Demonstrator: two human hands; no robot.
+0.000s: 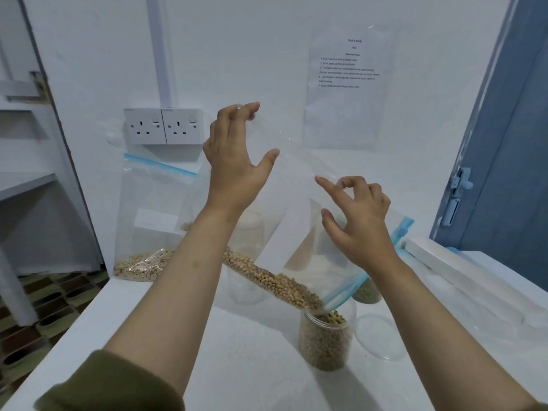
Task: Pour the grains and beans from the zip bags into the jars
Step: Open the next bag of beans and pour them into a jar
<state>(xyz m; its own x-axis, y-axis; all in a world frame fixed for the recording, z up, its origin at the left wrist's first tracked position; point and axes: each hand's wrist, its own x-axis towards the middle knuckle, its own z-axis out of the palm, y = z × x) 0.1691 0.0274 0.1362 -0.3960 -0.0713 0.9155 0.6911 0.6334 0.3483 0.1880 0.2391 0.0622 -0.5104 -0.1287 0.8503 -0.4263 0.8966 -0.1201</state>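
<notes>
Overhead, the person's left hand [234, 155] pinched the upper corner of a large clear plastic zip bag with a blue zipper strip [296, 221], fingertips closed on the film at about twelve o'clock from the wrist, thumb spread away toward three o'clock. Lower, at roughly four o'clock from it, the right hand [360, 221] pinched the same bag's edge between thumb and curled fingers, the index finger stretched out toward ten o'clock. The bag hung tilted between both hands, its blue-zippered mouth turned down toward five o'clock, and round pale-tan beans [267, 275] ran along its lower fold in a line down to that mouth. Directly under the mouth stood a clear plastic jar nearly full of the same tan beans [324, 339], upright on the white tabletop [243, 366]; the mouth appeared to touch or sit just above the jar's rim. At three o'clock from that jar lay a clear round lid [381, 336], flat on the table. Behind the bag, at one o'clock from the jar, a second clear jar holding greenish grains [367, 290] showed partly. At ten o'clock, against the white wall, leaned another clear zip bag with a blue strip and pale grains at its bottom [145, 232]. Above it sat a white double wall socket [164, 126], and a printed sheet [347, 84] hung at one o'clock.
</notes>
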